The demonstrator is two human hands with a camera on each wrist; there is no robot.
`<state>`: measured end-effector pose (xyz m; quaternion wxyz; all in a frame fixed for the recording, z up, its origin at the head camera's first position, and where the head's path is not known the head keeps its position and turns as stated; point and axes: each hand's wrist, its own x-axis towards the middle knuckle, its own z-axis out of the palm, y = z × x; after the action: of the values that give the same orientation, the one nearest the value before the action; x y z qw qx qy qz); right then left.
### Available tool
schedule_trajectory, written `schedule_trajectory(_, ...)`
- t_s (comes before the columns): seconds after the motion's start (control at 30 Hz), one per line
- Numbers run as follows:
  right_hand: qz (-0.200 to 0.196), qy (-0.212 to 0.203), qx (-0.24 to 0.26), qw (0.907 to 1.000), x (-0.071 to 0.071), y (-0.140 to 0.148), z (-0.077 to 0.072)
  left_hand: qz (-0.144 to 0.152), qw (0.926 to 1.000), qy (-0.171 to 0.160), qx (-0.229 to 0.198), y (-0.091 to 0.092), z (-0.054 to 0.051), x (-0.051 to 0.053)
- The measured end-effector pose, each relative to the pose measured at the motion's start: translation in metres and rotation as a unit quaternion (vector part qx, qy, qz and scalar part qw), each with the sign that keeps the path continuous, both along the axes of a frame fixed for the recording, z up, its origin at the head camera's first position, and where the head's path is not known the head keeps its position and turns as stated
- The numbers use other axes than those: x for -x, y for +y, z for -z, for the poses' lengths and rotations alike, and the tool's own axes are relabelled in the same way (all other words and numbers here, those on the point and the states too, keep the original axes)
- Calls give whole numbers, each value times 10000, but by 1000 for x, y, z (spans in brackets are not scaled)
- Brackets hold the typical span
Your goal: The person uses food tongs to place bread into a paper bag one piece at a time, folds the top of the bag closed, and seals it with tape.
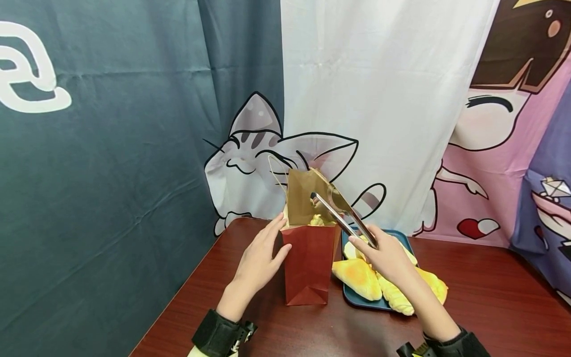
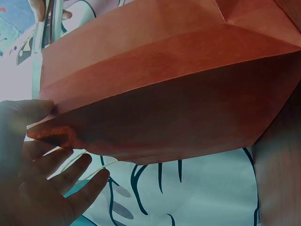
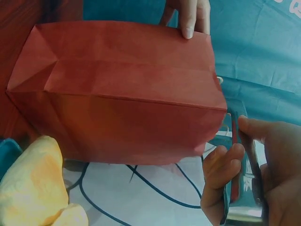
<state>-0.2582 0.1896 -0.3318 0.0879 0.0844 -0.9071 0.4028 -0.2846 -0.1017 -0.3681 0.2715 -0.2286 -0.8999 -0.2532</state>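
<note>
A red paper bag (image 1: 308,267) stands upright on the table, its tan inside showing at the open top. My left hand (image 1: 260,253) rests on the bag's left side near the rim; the left wrist view shows its thumb along the front and its other fingers spread. My right hand (image 1: 390,255) grips metal tongs (image 1: 341,218), their tips over the bag's mouth. Whether the tongs hold anything is unclear. Inside the bag, a pale yellow bread piece (image 1: 316,220) shows just above the front edge. The right wrist view also shows the tongs' handles between thumb and fingers.
Right of the bag, a blue tray (image 1: 366,301) bears several bread pieces, among them a golden bun (image 1: 359,277) and a twisted roll (image 1: 396,296). Some overhang its edge. Behind the brown table (image 1: 482,292) hangs a printed curtain (image 1: 383,99). A thin bag handle (image 1: 277,173) stands up behind.
</note>
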Motion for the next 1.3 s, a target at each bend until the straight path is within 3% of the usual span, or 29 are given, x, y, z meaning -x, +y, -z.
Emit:
schedule_trajectory(0.33, 79, 163, 119, 9998, -23, 18, -7, 3, 10000, 36, -40, 0, 0, 1)
schedule_trajectory(0.63, 446, 304, -207, 9983, -40, 56, 9, -22, 10000, 65, -69, -3, 0, 2)
schedule_trajectory(1.03, 919, -492, -617, 9926, -42, 94, 50, 15, 9999, 20, -120, -1, 2, 2)
schedule_trajectory(1.3, 1066, -1050, -533, 9873, -43, 109, 67, 46, 9999, 54, -139, 2, 4, 3)
